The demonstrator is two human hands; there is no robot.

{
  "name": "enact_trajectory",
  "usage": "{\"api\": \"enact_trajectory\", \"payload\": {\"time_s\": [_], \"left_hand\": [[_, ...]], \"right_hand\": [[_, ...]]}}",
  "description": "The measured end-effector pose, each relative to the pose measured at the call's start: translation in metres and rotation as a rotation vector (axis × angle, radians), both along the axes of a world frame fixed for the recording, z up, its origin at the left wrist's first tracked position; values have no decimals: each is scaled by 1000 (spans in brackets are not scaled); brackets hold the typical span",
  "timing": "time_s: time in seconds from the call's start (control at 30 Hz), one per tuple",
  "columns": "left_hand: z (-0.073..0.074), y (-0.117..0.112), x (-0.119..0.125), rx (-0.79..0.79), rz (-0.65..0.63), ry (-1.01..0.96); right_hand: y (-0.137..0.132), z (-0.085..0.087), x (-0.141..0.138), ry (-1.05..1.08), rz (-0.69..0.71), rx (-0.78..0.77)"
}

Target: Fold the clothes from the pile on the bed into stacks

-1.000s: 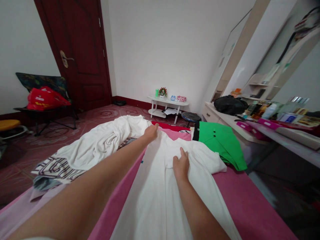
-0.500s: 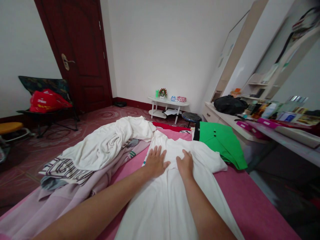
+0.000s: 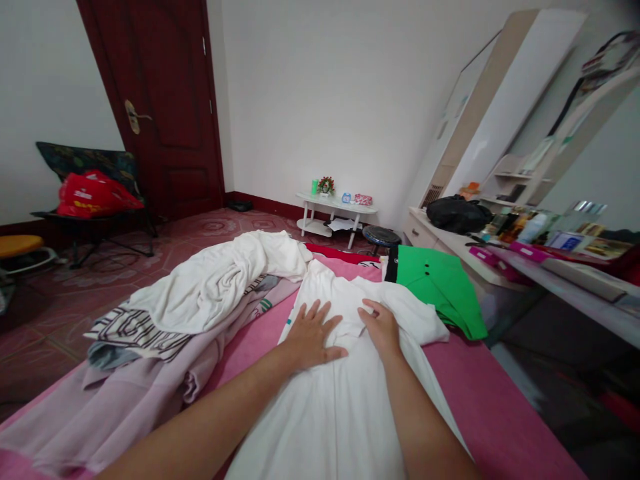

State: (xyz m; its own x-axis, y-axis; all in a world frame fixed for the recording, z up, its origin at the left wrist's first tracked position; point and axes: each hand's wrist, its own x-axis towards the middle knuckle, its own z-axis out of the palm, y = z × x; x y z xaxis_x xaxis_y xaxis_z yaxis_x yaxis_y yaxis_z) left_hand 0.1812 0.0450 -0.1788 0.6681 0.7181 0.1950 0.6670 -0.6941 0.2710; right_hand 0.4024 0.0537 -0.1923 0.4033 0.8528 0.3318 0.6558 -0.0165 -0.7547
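A white dress (image 3: 330, 400) with short sleeves lies spread on the pink bed cover (image 3: 493, 400) in front of me. My left hand (image 3: 310, 340) rests flat on its bodice, fingers spread. To the right, my right hand (image 3: 383, 328) touches the same bodice near the sleeve, with thumb and forefinger slightly apart and the other fingers partly hidden. Small creases run across the fabric between both hands. Beyond the right sleeve lies a folded green garment (image 3: 443, 283) with a black band.
On the left is a pile of clothes with a white garment (image 3: 215, 277) on top and a pale pink one (image 3: 135, 413) beneath. A cluttered dressing table (image 3: 445, 250) stands at right. A low white table (image 3: 345, 205) and a round stool (image 3: 381, 235) are ahead.
My left hand has slid slightly down the bodice with its fingers spread wider. My right hand has shifted a little to the right. The view has tilted slightly.
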Motion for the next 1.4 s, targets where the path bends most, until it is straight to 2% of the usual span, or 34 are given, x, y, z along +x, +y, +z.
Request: {"api": "enact_trajectory", "payload": {"time_s": [0.07,0.23,0.4,0.47,0.63,0.87,1.03,1.1,1.2,1.27,1.4], "left_hand": [[3,0,-1,-13,-28,-19],[7,-1,-1,-47,-57,-52],[8,-1,-2,-47,-69,-74],[7,-1,-2,-42,-73,-79],[7,1,-2,-46,-78,-105],[12,4,2,-73,-51,-323],[9,9,4,-70,-15,-451],[6,10,4,-65,4,-466],[3,10,4,-57,31,-477],[2,10,4,-56,32,-476],[2,10,4,-52,26,-450]], "right_hand": [[0,0,0,-24,-9,21],[6,-4,2,-114,56,205],[-1,8,-12,-230,240,346],[-6,13,-18,-263,328,337],[-10,15,-26,-285,481,182],[-12,16,-28,-242,431,124],[-12,15,-30,-218,418,147],[-9,12,-27,-142,344,197],[-1,2,-15,37,113,251],[4,-6,-5,122,-30,220],[9,-15,6,129,-112,154]]}}
